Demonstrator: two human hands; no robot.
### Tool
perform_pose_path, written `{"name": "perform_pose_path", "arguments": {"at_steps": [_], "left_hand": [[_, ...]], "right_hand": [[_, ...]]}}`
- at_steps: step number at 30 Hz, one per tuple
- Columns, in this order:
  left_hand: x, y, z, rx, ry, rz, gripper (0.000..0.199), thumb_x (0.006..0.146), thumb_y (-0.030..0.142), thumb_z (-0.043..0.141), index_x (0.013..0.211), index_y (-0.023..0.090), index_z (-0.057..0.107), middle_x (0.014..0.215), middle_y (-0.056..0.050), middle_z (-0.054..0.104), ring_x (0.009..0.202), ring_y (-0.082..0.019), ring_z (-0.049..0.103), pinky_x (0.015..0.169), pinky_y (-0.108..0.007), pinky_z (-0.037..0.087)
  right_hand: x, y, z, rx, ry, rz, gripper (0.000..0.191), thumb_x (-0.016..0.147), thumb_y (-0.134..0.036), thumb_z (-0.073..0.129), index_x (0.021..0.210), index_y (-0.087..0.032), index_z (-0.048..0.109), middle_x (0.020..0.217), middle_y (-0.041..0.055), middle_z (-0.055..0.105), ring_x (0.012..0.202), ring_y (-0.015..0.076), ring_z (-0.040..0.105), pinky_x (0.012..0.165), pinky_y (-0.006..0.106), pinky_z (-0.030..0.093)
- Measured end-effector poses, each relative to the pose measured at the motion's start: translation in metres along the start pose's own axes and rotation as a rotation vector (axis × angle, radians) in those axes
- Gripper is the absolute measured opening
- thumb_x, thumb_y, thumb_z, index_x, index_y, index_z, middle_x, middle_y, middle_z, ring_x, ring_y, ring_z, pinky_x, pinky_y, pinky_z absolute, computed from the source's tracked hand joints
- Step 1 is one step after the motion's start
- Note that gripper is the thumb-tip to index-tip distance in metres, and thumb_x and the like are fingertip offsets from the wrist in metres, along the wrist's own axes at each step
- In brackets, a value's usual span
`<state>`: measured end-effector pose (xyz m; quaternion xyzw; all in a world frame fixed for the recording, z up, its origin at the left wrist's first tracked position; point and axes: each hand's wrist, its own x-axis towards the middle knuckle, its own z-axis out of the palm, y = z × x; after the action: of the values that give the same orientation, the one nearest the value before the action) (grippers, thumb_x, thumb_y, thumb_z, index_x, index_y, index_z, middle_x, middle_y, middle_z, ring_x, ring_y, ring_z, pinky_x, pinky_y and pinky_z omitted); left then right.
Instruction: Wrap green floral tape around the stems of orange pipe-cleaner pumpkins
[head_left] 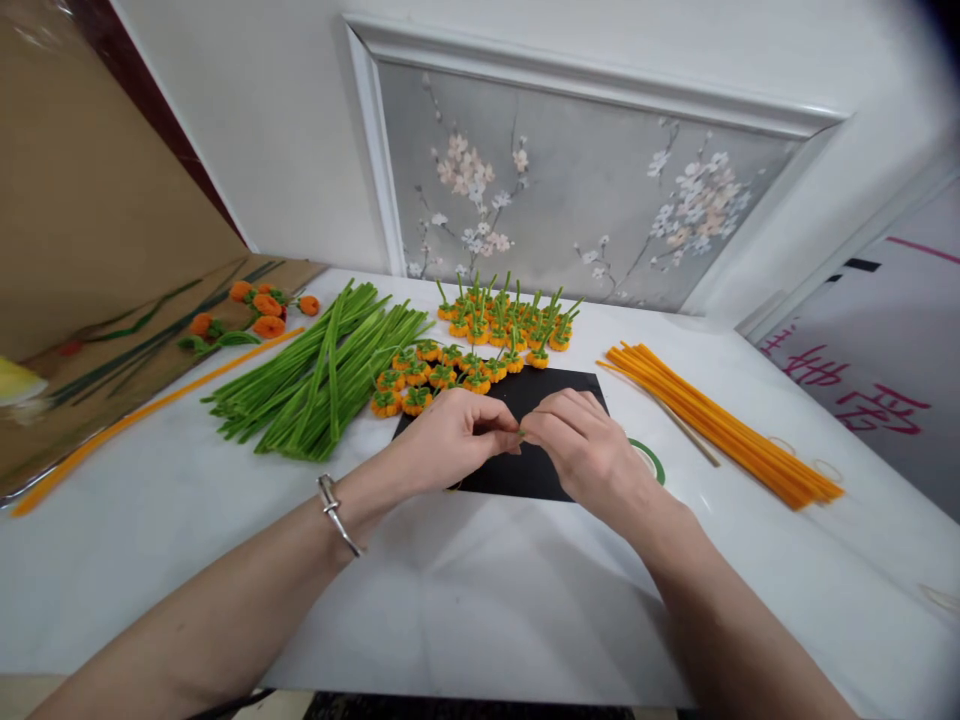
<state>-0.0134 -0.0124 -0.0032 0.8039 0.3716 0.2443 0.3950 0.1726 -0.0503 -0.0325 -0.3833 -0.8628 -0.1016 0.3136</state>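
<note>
My left hand (pixel 457 437) and my right hand (pixel 581 440) meet over a black mat (pixel 514 475), fingertips pinched together. Between them shows a tiny bit of something green, too small to make out. Behind my left hand sit several small orange pumpkin shapes with green tops (pixel 416 400). More of these, with upright green stems (pixel 480 325), stand in rows farther back. To the left lies a loose pile of green fuzzy stems (pixel 315 375). A bundle of orange fuzzy stems (pixel 720 425) rests on the right.
A green-rimmed roll (pixel 649 460) is partly hidden behind my right hand. One long orange stem (pixel 142 422) runs along the white table's (pixel 420 620) left side. Orange flowers (pixel 268 312) lie at the back left, by brown board. A framed floral panel (pixel 555 215) stands behind the table.
</note>
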Motion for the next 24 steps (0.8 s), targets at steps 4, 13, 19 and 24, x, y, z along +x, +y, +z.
{"name": "perform_pose_path", "arguments": {"at_steps": [4,13,19,24], "left_hand": [[0.0,0.001,-0.004,-0.043,-0.131,-0.017,0.019,0.081,0.022,0.058,0.069,0.013,0.07,0.063,0.0,0.066,0.054,-0.009,0.051,0.053,-0.02,0.036],[0.001,-0.002,-0.014,-0.165,-0.274,0.053,0.035,0.095,0.035,0.041,0.08,0.015,0.066,0.088,-0.005,0.069,0.081,-0.013,0.059,0.072,-0.022,0.043],[0.002,-0.001,-0.003,-0.209,-0.088,0.01,0.016,0.073,0.02,0.069,0.087,0.016,0.062,0.08,0.0,0.065,0.073,-0.011,0.059,0.067,-0.022,0.046],[0.004,-0.006,0.004,-0.293,-0.066,-0.045,0.009,0.072,0.017,0.069,0.078,0.014,0.063,0.063,0.003,0.059,0.057,-0.007,0.052,0.057,-0.02,0.041]], "right_hand": [[-0.001,0.001,0.0,0.012,-0.005,-0.015,0.023,0.094,-0.008,0.039,0.091,-0.017,0.061,0.089,0.0069,0.062,0.081,0.0179,0.051,0.069,0.032,0.037],[-0.001,0.002,-0.004,0.064,0.007,0.005,0.025,0.093,-0.007,0.04,0.085,-0.018,0.06,0.087,0.0058,0.061,0.078,0.0166,0.05,0.069,0.03,0.037],[-0.001,0.002,-0.002,0.025,-0.024,0.021,0.023,0.092,-0.006,0.041,0.088,-0.018,0.06,0.086,0.0063,0.062,0.076,0.0177,0.049,0.068,0.032,0.036],[0.0,-0.001,-0.003,0.094,-0.009,0.046,0.019,0.093,-0.008,0.043,0.091,-0.017,0.061,0.089,0.007,0.063,0.08,0.0181,0.053,0.068,0.032,0.039]]}}
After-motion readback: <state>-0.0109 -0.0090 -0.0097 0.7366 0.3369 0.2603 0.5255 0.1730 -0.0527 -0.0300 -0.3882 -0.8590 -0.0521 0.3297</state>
